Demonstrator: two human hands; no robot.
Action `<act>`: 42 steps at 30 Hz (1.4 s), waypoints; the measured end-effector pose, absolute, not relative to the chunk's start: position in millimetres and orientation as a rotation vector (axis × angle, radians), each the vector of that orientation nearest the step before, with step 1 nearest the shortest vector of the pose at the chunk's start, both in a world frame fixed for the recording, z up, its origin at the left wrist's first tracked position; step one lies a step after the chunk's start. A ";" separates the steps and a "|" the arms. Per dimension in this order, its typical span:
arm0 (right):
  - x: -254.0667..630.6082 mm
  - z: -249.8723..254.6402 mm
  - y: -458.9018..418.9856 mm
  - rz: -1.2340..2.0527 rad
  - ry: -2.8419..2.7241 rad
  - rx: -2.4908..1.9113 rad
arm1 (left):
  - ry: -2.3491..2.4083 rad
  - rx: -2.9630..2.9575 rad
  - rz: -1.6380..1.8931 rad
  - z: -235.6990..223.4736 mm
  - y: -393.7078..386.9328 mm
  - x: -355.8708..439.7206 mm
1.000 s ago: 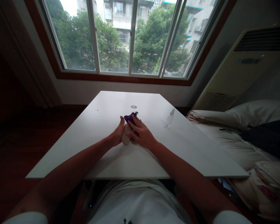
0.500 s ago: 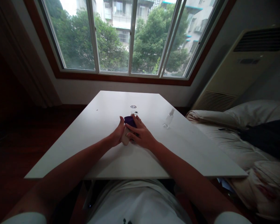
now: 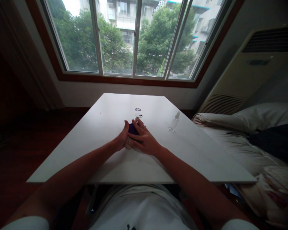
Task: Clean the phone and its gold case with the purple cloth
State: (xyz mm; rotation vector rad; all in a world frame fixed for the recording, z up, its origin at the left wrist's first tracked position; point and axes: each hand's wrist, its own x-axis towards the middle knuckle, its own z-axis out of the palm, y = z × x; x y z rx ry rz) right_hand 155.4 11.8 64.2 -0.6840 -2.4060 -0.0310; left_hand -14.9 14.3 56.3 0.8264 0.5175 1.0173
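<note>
My left hand (image 3: 121,138) is closed round the left side of a pale beige, round-ended object (image 3: 128,145), thumb pointing up. Its exact kind cannot be made out, as my hands cover most of it. On top of it lies a dark purple cloth (image 3: 132,129). My right hand (image 3: 146,139) presses over that cloth from the right, fingers bent across it toward the left hand. Just beyond the fingertips lies a small clear round piece (image 3: 138,115) with a dark spot. Farther off is a flat dark-rimmed oval (image 3: 137,109).
A clear spray bottle (image 3: 174,123) stands on the white table (image 3: 194,159), right of my hands. Behind the table is a wide window (image 3: 134,41). Light bedding (image 3: 220,137) with dark fabric (image 3: 273,140) lies along the right, below a floor-standing air conditioner (image 3: 242,70).
My right hand has slid a little toward me and over the cloth, so less of the purple cloth and the beige object shows. The left hand stays nearly in place.
</note>
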 end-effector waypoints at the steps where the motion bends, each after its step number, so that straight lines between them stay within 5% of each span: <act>1: 155.1 64.4 12.0 -0.034 -2.400 -0.692 | 0.514 0.829 1.037 56.0 15.1 -14.9; 24: 166.2 62.1 24.9 0.296 -2.218 -0.662 | 0.473 1.381 0.870 66.1 -1.8 -23.7; 42: 173.0 71.6 25.0 0.054 -2.358 -0.542 | 0.606 1.279 0.797 58.8 -2.3 -19.7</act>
